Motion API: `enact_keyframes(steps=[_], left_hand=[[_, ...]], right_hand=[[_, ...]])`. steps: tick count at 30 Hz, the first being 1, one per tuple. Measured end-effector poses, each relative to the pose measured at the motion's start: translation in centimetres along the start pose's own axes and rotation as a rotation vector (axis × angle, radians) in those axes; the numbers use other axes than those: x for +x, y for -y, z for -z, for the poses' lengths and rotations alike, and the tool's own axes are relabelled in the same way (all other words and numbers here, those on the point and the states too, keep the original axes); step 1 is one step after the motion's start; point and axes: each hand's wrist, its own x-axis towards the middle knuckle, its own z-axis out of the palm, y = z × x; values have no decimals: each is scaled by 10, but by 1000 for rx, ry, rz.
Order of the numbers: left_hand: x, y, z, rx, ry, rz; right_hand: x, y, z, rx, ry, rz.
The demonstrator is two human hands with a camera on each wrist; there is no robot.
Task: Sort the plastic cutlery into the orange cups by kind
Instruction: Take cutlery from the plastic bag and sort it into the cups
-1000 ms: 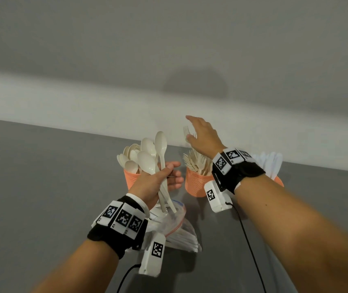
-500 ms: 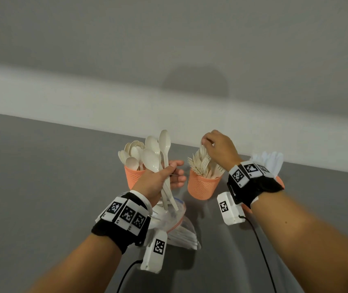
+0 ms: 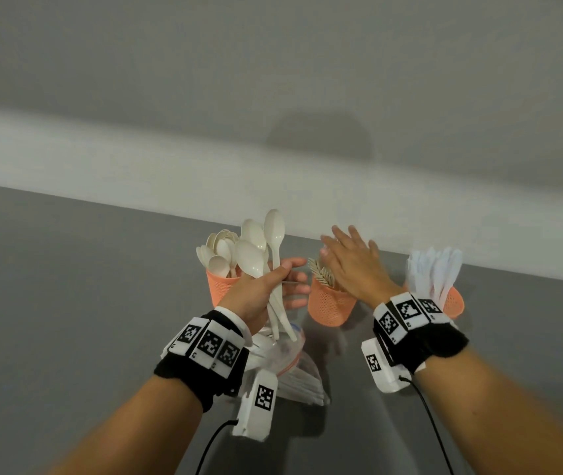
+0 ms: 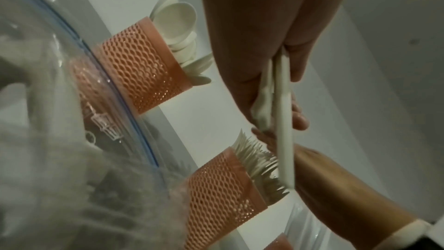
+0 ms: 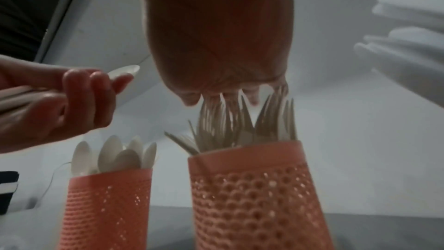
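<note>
Three orange mesh cups stand in a row near the table's far edge. The left cup [image 3: 222, 287] [image 4: 141, 67] [image 5: 105, 210] holds cream spoons. The middle cup [image 3: 329, 305] [image 4: 223, 193] [image 5: 259, 202] holds forks [image 5: 242, 121]. The right cup [image 3: 454, 301] holds white knives [image 3: 436, 265]. My left hand [image 3: 266, 286] grips a bunch of spoons [image 3: 259, 248] by their handles [image 4: 283, 121], raised between the left and middle cups. My right hand [image 3: 352, 258] lies flat with straight fingers on the fork tips, palm down.
A clear zip bag [image 3: 283, 358] [image 4: 72, 102] with more white cutlery lies on the grey table [image 3: 67, 303] just in front of the cups, under my left wrist. A pale wall runs close behind the cups.
My right hand, curled over the forks half a second ago, has spread flat on top of them. The left hand keeps its grip on the spoons and has barely moved.
</note>
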Motion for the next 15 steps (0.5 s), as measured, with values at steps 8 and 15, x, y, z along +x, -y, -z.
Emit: enact_keyframes(steps=[8,15], left_hand=[[-3,-2,-4,159,-73,-25],[-1,2,-4,500,-152,-125]], right_hand=[[-20,55,19,627,-382,235],[-24,77,3,635,-171,62]])
